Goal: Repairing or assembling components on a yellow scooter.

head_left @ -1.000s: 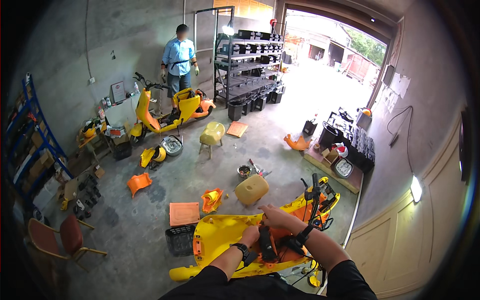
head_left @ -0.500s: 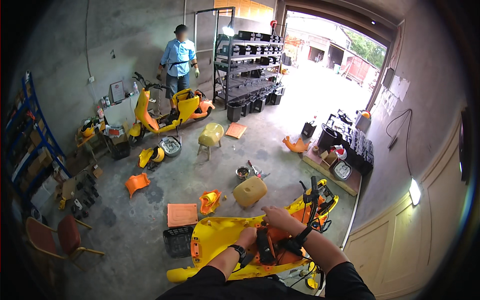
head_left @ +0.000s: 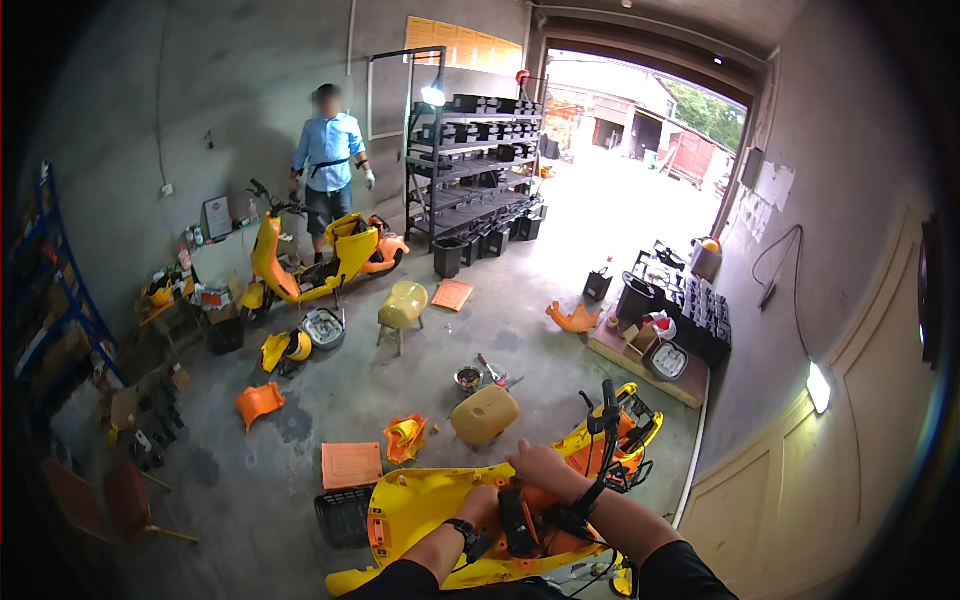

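A yellow-and-orange scooter body [head_left: 415, 505] lies in front of me with its handlebar [head_left: 608, 415] on the right. My left hand [head_left: 478, 506] is closed over the middle of the body, beside a black box-like part [head_left: 517, 522] set in an orange section. What its fingers hold, if anything, is hidden. My right hand [head_left: 538, 468] reaches across from the right to the body's far edge, beyond the black part. Its fingers are curled and point left; whatever they grip is too small to make out. A dark band is on my left wrist.
Just beyond the scooter stand a yellow stool [head_left: 485, 416] and a bowl of small parts [head_left: 467, 379]. A black crate [head_left: 343, 518] and orange panel [head_left: 352, 466] lie left. Farther off, a person [head_left: 329, 160] stands behind another scooter [head_left: 345, 255], left of a shelf rack [head_left: 470, 170].
My view has tilted up and turned slightly right, so the scene sits lower and farther left. Both hands stay at nearly the same places on the scooter body.
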The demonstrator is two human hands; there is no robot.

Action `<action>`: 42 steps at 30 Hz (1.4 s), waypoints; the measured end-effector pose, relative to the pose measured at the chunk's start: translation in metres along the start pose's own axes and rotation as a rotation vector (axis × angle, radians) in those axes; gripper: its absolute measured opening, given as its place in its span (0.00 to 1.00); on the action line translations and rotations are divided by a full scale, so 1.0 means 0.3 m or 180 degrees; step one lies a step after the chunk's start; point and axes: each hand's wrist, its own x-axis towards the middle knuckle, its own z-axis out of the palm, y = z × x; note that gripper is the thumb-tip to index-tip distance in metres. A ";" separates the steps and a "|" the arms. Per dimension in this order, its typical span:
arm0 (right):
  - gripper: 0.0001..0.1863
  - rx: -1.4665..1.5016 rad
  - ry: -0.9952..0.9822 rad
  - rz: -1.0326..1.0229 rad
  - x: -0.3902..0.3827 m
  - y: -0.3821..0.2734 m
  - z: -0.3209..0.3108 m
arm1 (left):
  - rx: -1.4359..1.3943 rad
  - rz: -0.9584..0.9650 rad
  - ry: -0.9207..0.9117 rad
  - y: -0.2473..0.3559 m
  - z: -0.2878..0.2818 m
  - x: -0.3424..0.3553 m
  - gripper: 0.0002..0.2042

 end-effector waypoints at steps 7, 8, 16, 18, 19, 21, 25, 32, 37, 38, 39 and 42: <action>0.17 0.0054 -0.0091 0.0086 0.034 0.033 0.084 | -0.0184 -0.0128 0.0632 -0.005 0.043 0.007 0.12; 0.17 0.0194 0.0098 0.0058 0.051 0.027 0.106 | -0.0105 -0.0194 0.0543 -0.010 0.046 0.018 0.12; 0.26 0.1385 0.0861 -0.0156 0.114 -0.027 0.141 | -0.0840 -0.0012 0.0450 -0.030 0.000 0.032 0.18; 0.27 0.1229 0.0446 0.0205 0.095 -0.049 0.083 | -0.1131 -0.0046 0.0383 -0.002 -0.029 0.003 0.17; 0.26 0.1203 0.0255 0.0374 0.084 -0.063 0.050 | -0.1399 0.0001 0.0367 0.012 -0.044 -0.017 0.17; 0.26 0.0947 -0.0319 0.0960 0.066 -0.085 -0.014 | -0.2019 0.0101 0.0254 0.038 -0.071 -0.041 0.17; 0.28 -0.0146 -0.0673 -0.0030 0.051 -0.089 -0.067 | -0.1891 -0.0160 0.0112 0.040 -0.073 -0.018 0.14; 0.29 0.0872 -0.0121 -0.0174 0.057 -0.039 0.008 | -0.1485 -0.0227 0.0320 -0.036 0.069 0.032 0.14; 0.29 0.1561 -0.0110 0.0044 0.023 -0.033 -0.025 | -0.1734 -0.0343 0.0383 -0.051 0.104 0.041 0.15; 0.31 0.1564 -0.0083 0.0118 0.016 -0.037 -0.037 | -0.1659 -0.0341 0.0364 -0.052 0.098 0.046 0.16; 0.32 0.1572 -0.0092 0.0258 0.011 -0.044 -0.049 | -0.1681 -0.0447 0.0216 -0.051 0.093 0.045 0.17; 0.31 0.1198 -0.0261 0.0643 0.005 -0.051 -0.083 | -0.1276 -0.0450 0.0193 -0.023 0.061 0.055 0.22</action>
